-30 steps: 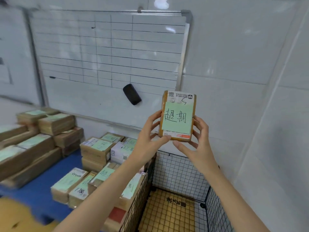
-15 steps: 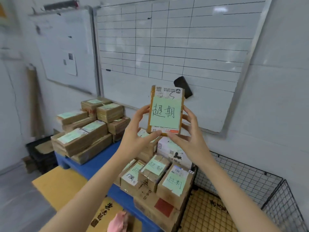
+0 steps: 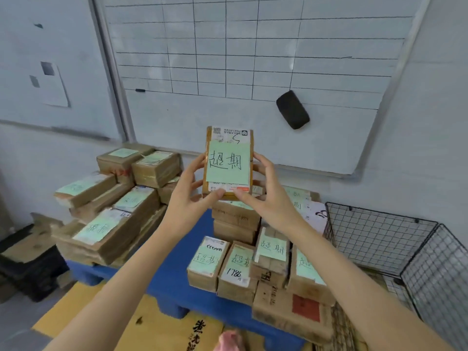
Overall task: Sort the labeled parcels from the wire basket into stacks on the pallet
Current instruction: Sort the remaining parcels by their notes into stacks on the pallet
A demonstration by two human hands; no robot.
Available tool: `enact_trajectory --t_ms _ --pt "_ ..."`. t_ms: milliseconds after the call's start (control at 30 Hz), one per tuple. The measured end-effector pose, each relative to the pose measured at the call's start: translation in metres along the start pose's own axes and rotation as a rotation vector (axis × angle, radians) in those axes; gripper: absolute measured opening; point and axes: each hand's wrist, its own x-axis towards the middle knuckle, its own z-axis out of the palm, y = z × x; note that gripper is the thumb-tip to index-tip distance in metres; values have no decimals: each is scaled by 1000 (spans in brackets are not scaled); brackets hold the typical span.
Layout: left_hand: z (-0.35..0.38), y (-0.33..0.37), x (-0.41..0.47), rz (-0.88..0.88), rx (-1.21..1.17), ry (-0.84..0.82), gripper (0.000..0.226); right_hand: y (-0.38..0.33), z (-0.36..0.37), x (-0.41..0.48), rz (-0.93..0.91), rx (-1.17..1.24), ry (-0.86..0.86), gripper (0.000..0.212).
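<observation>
I hold a small brown parcel upright in front of me; a green note with black handwriting covers its face. My left hand grips its left edge and bottom corner, and my right hand grips the right edge and bottom. The parcel hangs above the blue pallet. On the pallet, a stack of long brown parcels lies at the left, and several small labeled parcels sit in a group at the right. The black wire basket stands at the far right.
A gridded whiteboard with a black eraser hangs on the wall behind the pallet. Flattened yellow cardboard lies on the floor in front. A dark crate sits at the left.
My view has swung left from the wire basket to the pallet. Both hands kept hold of the parcel and carried it leftward, lowering it above the pallet stacks.
</observation>
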Motion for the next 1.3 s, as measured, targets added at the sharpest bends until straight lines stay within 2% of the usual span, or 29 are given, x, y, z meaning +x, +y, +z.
enact_trajectory --t_ms 233,500,600,767,867,1033,1300 --pt "-30 -59 -12 -114 -78 -91 70 12 57 -6 182 -38 8 82" --pt "-34 -123 -57 -332 -67 -133 75 55 99 -29 420 -44 -144 85" --pt "-27 -140 -70 -406 -97 -141 71 71 108 -39 476 -93 -151 85" --pt "-7 -160 -76 -488 -127 -196 67 92 108 -53 438 -208 -48 75" --pt "7 -164 -73 -512 -122 -226 63 103 94 -54 390 -378 33 68" --pt "27 -173 -65 -563 -88 -249 60 122 70 -60 345 -664 61 63" --pt "40 -173 -56 -577 -57 -287 54 141 55 -70 383 -681 87 61"
